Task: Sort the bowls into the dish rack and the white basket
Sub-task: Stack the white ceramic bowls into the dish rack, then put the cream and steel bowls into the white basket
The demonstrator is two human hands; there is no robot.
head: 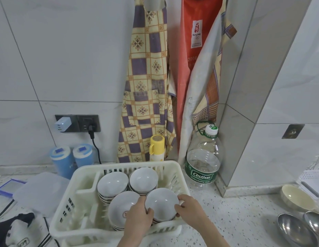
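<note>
I hold the white bowl (pixel 161 204) over the white basket (pixel 94 229), at its four o'clock corner, left hand (pixel 137 220) clamped on the nine o'clock rim, right hand (pixel 190 209) on the three o'clock rim, equally near.

One view only, head-worn, wide-angle. Looks forward and down from standing height over a speckled counter (pixel 235 216), facing a tiled wall (pixel 66 59) square on. Near field: white basket (pixel 119 168) sits low centre, close under the lens; both forearms enter from the bottom edge. Far field: wall with hanging aprons (pixel 146 77) fills the upper two thirds. Straight lines bow toward the frame edges, lens distortion. No second view, so no shared ground.
</note>
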